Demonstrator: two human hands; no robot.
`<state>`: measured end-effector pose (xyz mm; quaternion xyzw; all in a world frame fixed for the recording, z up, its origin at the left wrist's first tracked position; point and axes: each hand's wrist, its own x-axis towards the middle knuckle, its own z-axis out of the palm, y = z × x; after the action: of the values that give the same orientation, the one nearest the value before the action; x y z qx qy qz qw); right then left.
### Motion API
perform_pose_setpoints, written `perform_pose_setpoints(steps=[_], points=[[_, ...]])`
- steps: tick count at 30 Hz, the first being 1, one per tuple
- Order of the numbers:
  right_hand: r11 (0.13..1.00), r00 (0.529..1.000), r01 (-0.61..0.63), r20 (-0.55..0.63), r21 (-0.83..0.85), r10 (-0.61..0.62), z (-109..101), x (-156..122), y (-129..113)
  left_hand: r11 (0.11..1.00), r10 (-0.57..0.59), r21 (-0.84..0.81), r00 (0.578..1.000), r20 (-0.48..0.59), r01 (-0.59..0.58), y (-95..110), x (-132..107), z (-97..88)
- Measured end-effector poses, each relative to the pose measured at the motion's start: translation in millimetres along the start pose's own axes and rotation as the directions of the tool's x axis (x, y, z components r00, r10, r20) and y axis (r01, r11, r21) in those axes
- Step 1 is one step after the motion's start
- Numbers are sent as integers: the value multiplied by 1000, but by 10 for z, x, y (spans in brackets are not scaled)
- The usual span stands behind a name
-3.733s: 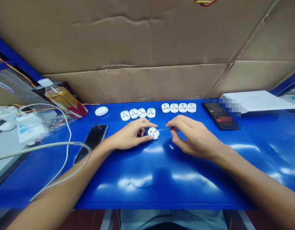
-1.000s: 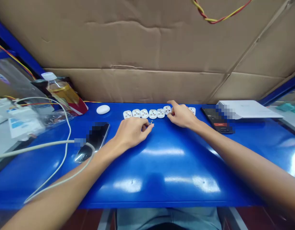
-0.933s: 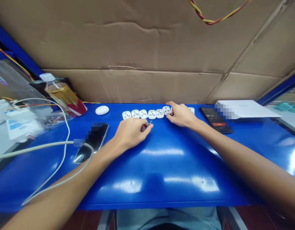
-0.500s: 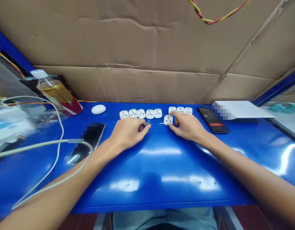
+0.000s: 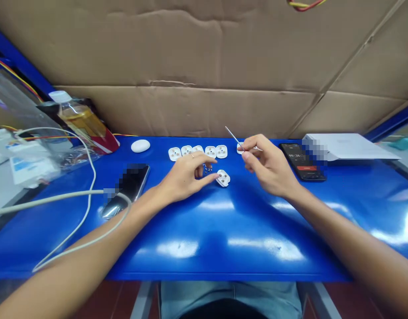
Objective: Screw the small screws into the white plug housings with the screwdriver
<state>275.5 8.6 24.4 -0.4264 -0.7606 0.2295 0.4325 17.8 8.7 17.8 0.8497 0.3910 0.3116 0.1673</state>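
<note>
A small white plastic housing (image 5: 223, 178) with rounded corners and brown metal spots lies on the blue table. My left hand (image 5: 187, 175) is beside it, thumb tip at its left edge, index finger stretched out above and apart from the thumb. Small metal pieces (image 5: 208, 168) lie under and beside the left fingers. My right hand (image 5: 268, 164) pinches a thin metal rod (image 5: 233, 135), raised off the table and pointing up to the left. Several similar white housings (image 5: 221, 151) stand in a row behind the left hand. Another housing (image 5: 240, 148) is partly hidden by the right hand.
A white oval object (image 5: 140, 145), a dark phone (image 5: 132, 186) and a looped white cable (image 5: 90, 186) are on the left, near a bottle (image 5: 86, 124). At the right are a phone with a timer (image 5: 302, 161) and a white box (image 5: 350, 146). Cardboard (image 5: 190, 53) stands behind.
My right hand has lifted from the housing, raising the rod and tilting it upward. The housing is now nearer my left hand and turned. The left fingers have spread.
</note>
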Motion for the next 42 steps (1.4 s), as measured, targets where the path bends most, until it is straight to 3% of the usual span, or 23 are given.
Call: perform_pose_setpoints(steps=[3,9,19,26,33,42], points=[[1000,1000,-8,-10,-10,8,-14,-55,-20,991,-35,-128,994,108,48,24,-23,84],[979,983,1,-182,203,37,-1,-81,-119,965,-146,-182,964,224,189,100,-21,174],[992,988,56,-134,-110,-71,34,-158,-140,962,-159,-191,967,197,197,11,-11,130],[996,997,35,-64,-86,-41,82,-187,-102,963,-146,-195,969,198,185,19,-10,135],[997,997,-1,-81,-75,-5,75,-194,-96,968,-136,-180,970,200,173,18,-22,129],[989,998,51,-14,-136,-53,42,-171,-94,976,-114,-159,971,209,148,28,-17,123]])
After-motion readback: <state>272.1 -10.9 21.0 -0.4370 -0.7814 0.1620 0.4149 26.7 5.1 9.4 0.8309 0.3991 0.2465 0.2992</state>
